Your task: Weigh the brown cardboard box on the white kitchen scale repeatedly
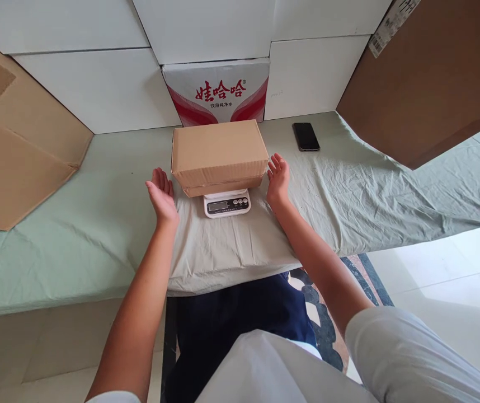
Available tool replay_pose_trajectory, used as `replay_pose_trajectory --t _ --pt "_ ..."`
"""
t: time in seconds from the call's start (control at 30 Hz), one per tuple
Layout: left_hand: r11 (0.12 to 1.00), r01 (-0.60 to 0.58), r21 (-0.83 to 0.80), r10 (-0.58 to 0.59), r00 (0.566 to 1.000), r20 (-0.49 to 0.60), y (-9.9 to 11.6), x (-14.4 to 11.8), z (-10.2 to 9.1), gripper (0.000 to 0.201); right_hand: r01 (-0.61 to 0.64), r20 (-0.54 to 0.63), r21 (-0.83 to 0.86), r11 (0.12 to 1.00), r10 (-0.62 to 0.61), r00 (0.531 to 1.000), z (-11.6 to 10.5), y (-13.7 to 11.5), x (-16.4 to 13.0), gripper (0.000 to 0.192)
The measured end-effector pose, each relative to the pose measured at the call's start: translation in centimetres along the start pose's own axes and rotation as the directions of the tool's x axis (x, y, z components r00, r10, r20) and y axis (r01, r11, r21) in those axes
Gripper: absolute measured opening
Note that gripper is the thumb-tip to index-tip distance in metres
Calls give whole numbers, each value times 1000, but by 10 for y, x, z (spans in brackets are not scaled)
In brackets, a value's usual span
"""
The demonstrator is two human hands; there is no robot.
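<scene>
Have one brown box (219, 148) set on one white scale (227, 213) at the middle of the desk (118, 240), seemingly placed to leave the one display (217, 206) readable on the near side. Hold nothing, with left hand (163, 202) apart from the box, fingers (162, 180) loosely extended, and right hand (278, 182) just beside the near right corner, fingers slightly curled; cannot tell if touching. See beyond one phone (306, 136) far right, one printed carton (219, 92) behind, two large cartons (424, 84) left and right.
</scene>
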State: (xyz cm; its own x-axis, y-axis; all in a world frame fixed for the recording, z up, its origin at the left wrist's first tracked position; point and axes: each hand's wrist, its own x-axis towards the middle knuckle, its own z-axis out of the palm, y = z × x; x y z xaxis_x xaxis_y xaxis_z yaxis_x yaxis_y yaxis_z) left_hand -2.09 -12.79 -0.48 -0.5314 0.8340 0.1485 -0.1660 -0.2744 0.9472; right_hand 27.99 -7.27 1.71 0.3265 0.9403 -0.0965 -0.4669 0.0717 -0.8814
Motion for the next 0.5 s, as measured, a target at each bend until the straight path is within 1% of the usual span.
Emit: replay_pose_trajectory --t 0.2,0.37,0.5 --pt "1000 25 2 -25 999 -20 4 -2 3 96 -35 -15 22 999 36 999 3 -6 -2 41" --pt "999 35 -25 -36 999 -27 10 -5 7 99 -36 -11 41 998 36 999 3 -5 -1 38" --pt "999 37 -35 -37 999 -25 9 -5 7 97 -27 0 55 998 27 1000 2 -4 -2 38"
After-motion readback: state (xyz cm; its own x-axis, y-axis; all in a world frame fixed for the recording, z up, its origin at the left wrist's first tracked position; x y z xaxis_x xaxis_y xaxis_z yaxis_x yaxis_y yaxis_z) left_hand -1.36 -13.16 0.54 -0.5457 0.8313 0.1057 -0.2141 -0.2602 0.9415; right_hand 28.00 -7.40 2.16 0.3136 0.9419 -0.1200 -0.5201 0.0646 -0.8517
